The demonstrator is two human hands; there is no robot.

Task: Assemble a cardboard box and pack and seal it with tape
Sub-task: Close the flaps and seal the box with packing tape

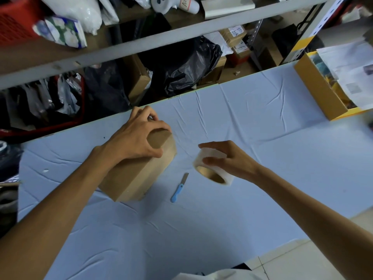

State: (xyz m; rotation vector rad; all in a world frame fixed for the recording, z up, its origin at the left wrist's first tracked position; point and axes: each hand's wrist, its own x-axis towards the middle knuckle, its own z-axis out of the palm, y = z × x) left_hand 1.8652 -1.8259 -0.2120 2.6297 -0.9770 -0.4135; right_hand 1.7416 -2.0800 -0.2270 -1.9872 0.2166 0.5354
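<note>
A closed brown cardboard box point(139, 174) lies on the table covered with a light blue cloth point(252, 126), left of centre. My left hand point(137, 136) grips its far end from above, fingers curled over the top edge. To the right of the box my right hand point(228, 158) holds a roll of clear tape point(210, 170) just above the cloth, thumb and fingers curled round its outer face. The roll's brown core faces me. Between box and roll lies a small blue-handled knife point(179, 188), blade pointing away.
An open cardboard box point(319, 87) with papers and items stands at the table's far right corner. Beyond the far edge, grey metal shelves point(141, 43) hold bags, boxes and a red basket point(16, 19). Tiled floor shows at the lower right.
</note>
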